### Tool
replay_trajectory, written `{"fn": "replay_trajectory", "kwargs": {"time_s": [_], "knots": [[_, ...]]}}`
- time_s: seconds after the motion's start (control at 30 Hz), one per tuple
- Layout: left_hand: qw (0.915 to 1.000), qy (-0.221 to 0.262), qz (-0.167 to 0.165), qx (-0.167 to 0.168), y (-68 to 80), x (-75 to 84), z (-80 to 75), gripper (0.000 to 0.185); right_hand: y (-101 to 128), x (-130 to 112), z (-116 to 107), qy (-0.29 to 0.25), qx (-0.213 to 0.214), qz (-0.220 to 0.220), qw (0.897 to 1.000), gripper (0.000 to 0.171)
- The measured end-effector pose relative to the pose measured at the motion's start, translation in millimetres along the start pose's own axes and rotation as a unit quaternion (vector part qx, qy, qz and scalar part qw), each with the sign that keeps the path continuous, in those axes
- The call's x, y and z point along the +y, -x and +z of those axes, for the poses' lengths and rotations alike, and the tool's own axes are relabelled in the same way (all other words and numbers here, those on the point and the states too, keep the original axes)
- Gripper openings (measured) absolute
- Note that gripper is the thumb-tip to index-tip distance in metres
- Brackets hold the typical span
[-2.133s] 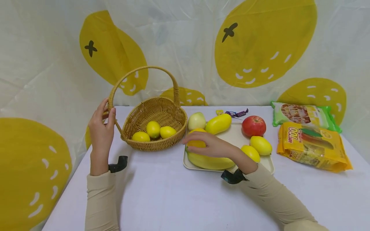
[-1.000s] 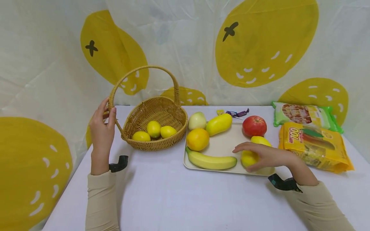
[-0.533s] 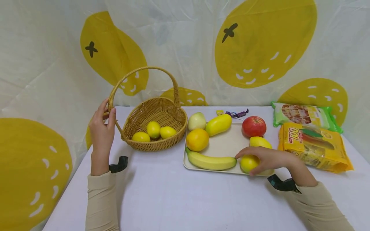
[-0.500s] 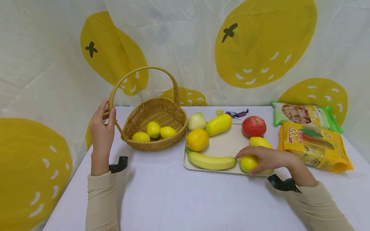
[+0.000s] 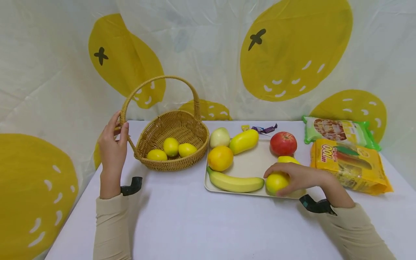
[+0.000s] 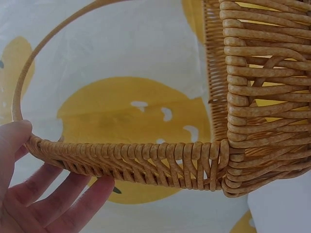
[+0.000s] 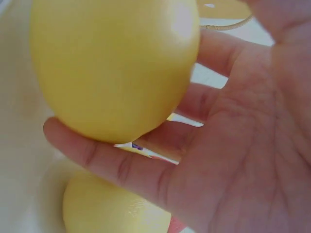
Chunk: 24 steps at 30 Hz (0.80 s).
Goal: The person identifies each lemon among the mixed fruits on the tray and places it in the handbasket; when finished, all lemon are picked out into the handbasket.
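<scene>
We've got our right hand (image 5: 300,177) curled round a lemon (image 5: 275,182) at the tray's (image 5: 250,167) near-right corner & left hand (image 5: 112,151) gripping the basket (image 5: 172,137) handle, so we'd best keep fingers under the fruit, lift w/o nudging the banana (image 5: 235,183)

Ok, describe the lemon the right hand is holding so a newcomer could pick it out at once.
Start at the cream tray right of the wicker basket. At its near right corner, just past the banana tip, sits a lemon. Unlike the lemon behind it and the three in the basket, it alone has the right hand with fingers curled round it.
</scene>
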<state>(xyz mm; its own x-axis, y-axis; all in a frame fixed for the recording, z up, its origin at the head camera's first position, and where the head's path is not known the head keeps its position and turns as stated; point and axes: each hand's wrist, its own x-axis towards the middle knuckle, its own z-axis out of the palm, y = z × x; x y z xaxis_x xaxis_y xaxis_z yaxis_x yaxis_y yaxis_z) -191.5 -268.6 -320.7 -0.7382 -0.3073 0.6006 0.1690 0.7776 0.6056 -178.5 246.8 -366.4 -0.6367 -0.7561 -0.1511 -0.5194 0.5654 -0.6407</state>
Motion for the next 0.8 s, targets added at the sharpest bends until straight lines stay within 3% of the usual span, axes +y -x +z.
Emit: {"fn": "replay_trajectory", "kwargs": {"time_s": [0.4, 0.63, 0.8], "knots": [[1.0, -0.004, -0.005, -0.001, -0.1, 0.3, 0.0, 0.046, -29.1, -16.4, -6.9, 0.017, 0.116, -0.061, 0.991, 0.047], [1.0, 0.0, -0.004, -0.001, 0.3, -0.7, 0.8, 0.046, -63.5, -45.2, 5.6, -0.047, 0.156, -0.065, 0.984, 0.053], [1.0, 0.001, -0.006, 0.001, 0.4, -1.3, 1.6, 0.046, -92.7, -63.2, 21.9, -0.08, 0.183, -0.106, 0.974, 0.054]]}}
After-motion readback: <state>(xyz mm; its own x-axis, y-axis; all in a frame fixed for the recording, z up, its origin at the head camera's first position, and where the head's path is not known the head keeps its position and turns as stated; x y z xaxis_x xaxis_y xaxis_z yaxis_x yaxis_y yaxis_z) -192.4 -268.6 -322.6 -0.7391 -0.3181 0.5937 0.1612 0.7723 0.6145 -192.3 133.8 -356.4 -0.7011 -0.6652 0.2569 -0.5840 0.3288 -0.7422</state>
